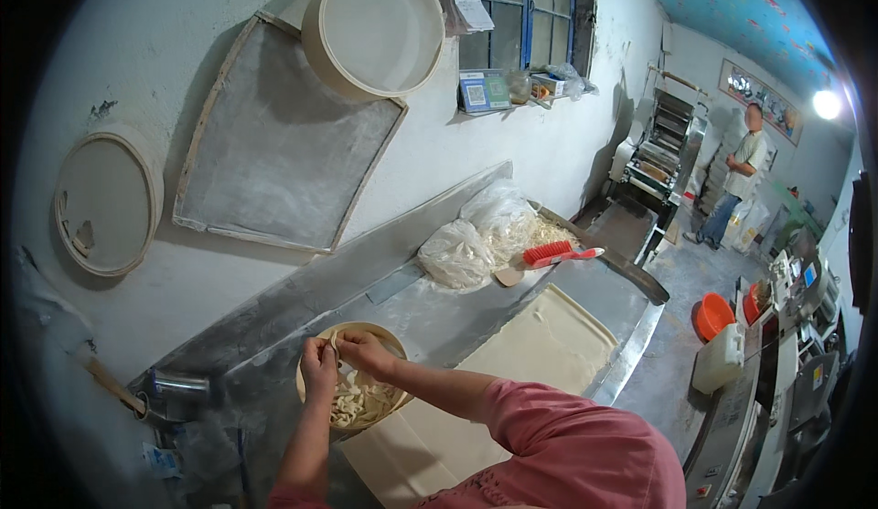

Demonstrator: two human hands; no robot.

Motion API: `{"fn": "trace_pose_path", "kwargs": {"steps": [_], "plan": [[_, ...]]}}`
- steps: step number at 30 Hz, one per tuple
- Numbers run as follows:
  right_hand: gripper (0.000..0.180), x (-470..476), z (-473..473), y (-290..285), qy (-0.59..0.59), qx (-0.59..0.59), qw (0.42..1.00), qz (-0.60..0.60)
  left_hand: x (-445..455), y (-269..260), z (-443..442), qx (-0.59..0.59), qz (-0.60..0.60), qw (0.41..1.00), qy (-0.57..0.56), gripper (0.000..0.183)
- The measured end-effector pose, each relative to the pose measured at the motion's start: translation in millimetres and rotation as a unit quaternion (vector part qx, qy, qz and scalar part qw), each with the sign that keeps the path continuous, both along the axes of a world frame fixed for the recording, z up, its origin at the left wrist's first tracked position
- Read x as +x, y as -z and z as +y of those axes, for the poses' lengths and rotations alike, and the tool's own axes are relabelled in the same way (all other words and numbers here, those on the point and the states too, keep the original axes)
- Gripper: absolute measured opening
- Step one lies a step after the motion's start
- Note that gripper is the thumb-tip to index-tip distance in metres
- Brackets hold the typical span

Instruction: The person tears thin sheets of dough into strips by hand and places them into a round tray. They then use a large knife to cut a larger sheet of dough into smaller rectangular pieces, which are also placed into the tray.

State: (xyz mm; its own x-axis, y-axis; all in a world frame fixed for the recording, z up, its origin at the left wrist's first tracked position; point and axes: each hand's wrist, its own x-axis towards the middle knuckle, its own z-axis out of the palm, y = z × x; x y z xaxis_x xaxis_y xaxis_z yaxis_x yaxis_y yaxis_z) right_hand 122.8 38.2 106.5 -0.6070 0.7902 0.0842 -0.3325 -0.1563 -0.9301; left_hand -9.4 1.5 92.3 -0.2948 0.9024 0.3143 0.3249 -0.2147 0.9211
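Observation:
Both hands meet above a round, cream-rimmed container (400, 346). My left hand (319, 366) and my right hand (365, 352) pinch a small strip of pale dough (334, 339) between their fingertips. Beneath them, a heap of torn dough pieces (363, 400) lies inside the container; my hands and forearms cover part of its rim. A wide, flat sheet of dough (542, 341) stretches across the metal table (439, 330) to the right. My right arm crosses over this sheet, and my pink-sleeved body hides part of it.
Plastic bags (456, 255), a red brush (552, 253) and a long-bladed knife (631, 272) lie toward the table's far end. A metal pot (175, 392) stands at left. Round sieves (381, 29) hang on the wall. Farther off, a person (737, 173) stands near a roller machine (662, 145).

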Motion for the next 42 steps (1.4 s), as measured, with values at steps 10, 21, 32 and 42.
{"fn": "trace_pose_path", "kwargs": {"steps": [10, 21, 32, 42], "plan": [[0.024, 6.3, 11.5, -18.9, 0.106, 0.198, 0.963, -0.151, 29.7, -40.9, -18.0, 0.161, 0.334, 0.919, -0.134, 0.012], [0.02, -7.8, 20.9, -4.0, 0.111, 0.048, 0.992, -0.03, 34.2, -35.2, -20.2, 0.163, 0.276, 0.945, -0.07, 0.009], [0.023, 5.1, 6.8, -19.7, 0.019, 0.144, 0.988, -0.06, 9.3, -20.5, -11.3, 0.075, 0.176, 0.979, -0.072, 0.01], [0.027, 15.8, 26.3, -38.9, 0.016, 0.238, 0.959, -0.155, -6.3, -16.0, -0.3, 0.01, -0.137, 0.99, -0.015, 0.012]]}}
